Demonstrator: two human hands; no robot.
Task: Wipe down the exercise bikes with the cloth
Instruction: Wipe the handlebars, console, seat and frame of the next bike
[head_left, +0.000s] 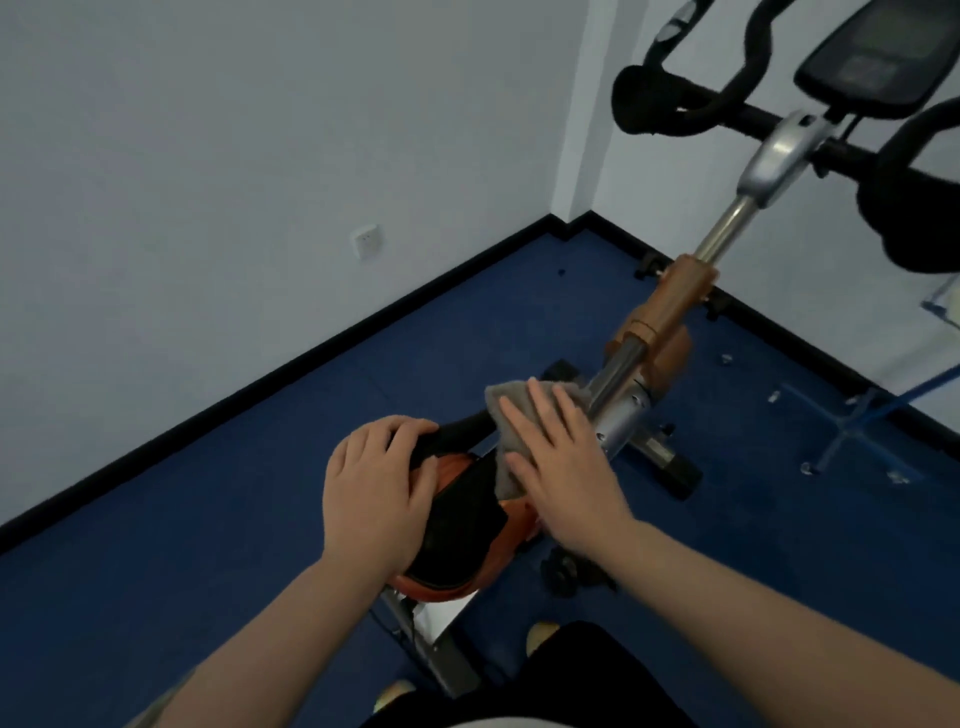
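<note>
Pressing cloth (511, 415) flat, right hand (558, 467).

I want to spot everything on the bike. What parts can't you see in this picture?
All in the head view:
- Black display console: cut off by the top edge, screen too blurred to read.
- Right black foam handlebar: cut off by the right edge.
- Front of the black and orange saddle: hidden under the grey cloth and right hand.
- Saddle's left side: covered by the left hand.
</note>
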